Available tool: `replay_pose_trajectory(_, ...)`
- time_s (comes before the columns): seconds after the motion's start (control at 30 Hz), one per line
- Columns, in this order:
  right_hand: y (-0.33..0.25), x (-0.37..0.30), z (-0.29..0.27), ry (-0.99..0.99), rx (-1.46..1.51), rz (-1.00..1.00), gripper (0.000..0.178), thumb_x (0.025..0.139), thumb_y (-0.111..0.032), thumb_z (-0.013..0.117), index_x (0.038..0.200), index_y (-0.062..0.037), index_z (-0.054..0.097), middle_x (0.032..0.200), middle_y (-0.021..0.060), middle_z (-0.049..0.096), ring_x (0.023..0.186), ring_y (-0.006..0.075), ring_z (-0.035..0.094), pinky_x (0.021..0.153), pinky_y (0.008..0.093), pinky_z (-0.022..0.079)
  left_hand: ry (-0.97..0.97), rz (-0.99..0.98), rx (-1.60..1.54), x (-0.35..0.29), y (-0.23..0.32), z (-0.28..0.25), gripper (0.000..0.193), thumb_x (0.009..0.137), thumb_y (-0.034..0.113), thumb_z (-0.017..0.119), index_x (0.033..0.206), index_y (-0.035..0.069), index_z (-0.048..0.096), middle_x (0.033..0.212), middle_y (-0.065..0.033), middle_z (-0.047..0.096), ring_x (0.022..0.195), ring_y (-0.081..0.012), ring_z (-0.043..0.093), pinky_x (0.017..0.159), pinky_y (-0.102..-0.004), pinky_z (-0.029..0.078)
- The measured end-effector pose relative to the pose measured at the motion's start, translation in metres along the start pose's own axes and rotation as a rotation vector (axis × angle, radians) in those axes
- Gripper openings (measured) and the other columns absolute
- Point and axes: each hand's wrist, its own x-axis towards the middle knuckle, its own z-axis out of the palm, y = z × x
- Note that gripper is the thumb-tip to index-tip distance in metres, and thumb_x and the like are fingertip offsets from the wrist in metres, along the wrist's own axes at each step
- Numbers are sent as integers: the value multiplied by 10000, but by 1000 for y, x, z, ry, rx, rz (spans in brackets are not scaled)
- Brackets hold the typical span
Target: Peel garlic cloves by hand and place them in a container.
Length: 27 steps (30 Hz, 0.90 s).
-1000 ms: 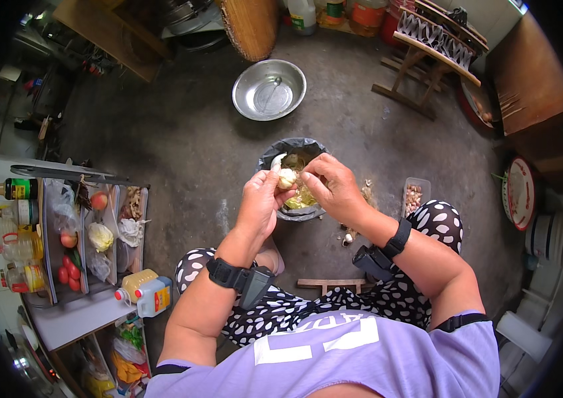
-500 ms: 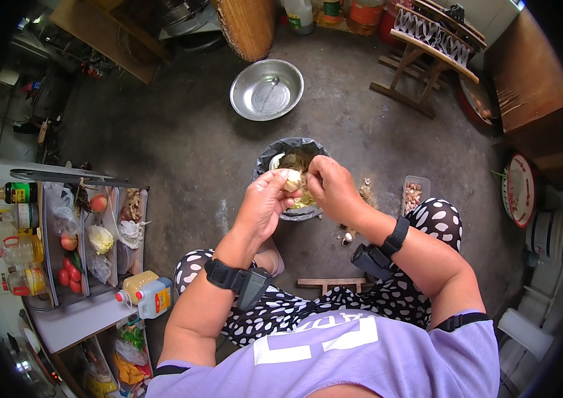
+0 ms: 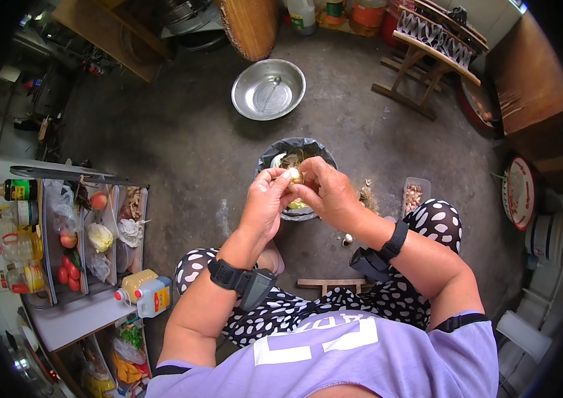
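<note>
A pale, yellowish garlic bulb [image 3: 294, 175] is pinched between the thumb and fingers of my left hand [image 3: 267, 200]. My right hand [image 3: 327, 190] has come up against its right side, thumb and fingertips closed on the outer skin. Both hands are over a bin [image 3: 280, 145] lined with a black bag, which holds peelings, dry roots and yellowish leaf scraps. To the right, a clear plastic box [image 3: 417, 182] contains several pinkish garlic cloves. A small whitish garlic bulb [image 3: 348, 239] lies on the floor beside my right forearm, with dry stalks and roots [image 3: 366, 194] further up.
A metal basin [image 3: 267, 115] with a spoon in it stands beyond the bin. At left is a rack [image 3: 117, 268] of vegetables, bottles and jugs. A wooden stool [image 3: 403, 89] stands far right, and a red-rimmed enamel basin [image 3: 531, 190] leans nearer. A low wooden seat bar [image 3: 331, 283] shows between my knees.
My right hand has moved from just beside the garlic bulb onto it, its fingers opening out from a tighter curl to meet it. My left hand still holds the bulb.
</note>
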Motion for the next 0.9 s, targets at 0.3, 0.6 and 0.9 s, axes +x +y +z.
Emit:
replay_pose_trajectory(0.3,7,0,5,-28,43,63,236,844,-200,603,957,-35,479,756,170,610,694,316,619,588,387,473,-18,-75,8,-1,-1,-1,176,883,218,600,951,86,505,848,-17,596,745,-79,557,666,-219,458)
replay_pose_trajectory(0.6,2,-4,2,-52,-168,-24,170,869,-161,516,952,-44,424,751,215,594,716,390,597,619,450,460,-84,-53,-38,-2,-6,0,85,905,173,555,903,91,532,847,-10,595,748,-88,562,655,-220,465)
replay_pose_trajectory(0.9,15,0,0,-111,528,268,154,946,-130,370,973,-33,487,696,44,540,575,112,509,538,261,426,-88,-67,-160,-5,3,-1,134,925,192,516,950,62,533,871,-50,597,746,-120,584,633,-234,488)
